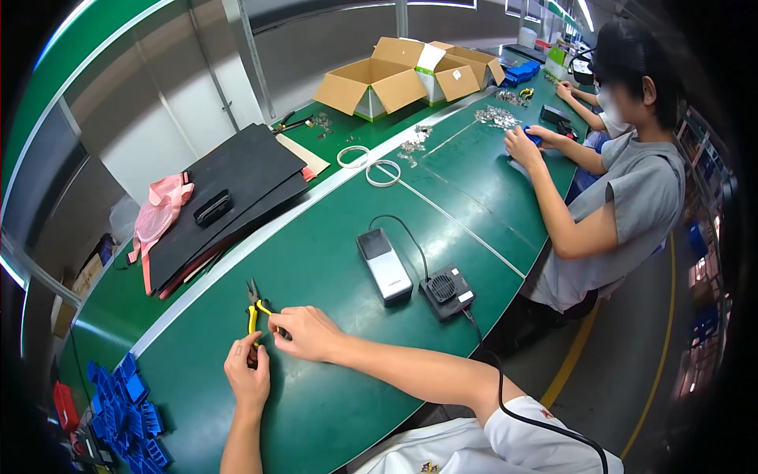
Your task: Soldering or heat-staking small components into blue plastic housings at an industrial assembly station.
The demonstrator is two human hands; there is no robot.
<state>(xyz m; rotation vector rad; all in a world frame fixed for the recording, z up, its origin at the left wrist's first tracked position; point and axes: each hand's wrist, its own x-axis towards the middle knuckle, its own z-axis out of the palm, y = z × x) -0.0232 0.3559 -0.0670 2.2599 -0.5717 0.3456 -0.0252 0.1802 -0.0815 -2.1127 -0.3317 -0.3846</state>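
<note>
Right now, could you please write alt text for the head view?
A person's two hands, left hand and right hand, grip yellow-handled pliers on a green workbench. Beyond lie a grey box and a small black fan; a co-worker sits to the right.

The scene is brightly and evenly lit from above; strip lights (586,14) glow at the top right corner, well above the cardboard boxes (410,75). The green tabletop (332,395) carries a soft sheen with pale reflections to the right of the boxes, and shadows under the hands are faint and short. The fisheye lens bends the tabletop edge and the wall panels into curves, more strongly away from the boxes. A black vignette rings the frame, heaviest along the right side. Focus is sharp at the centre; the far end beyond the boxes is small and slightly soft
</note>
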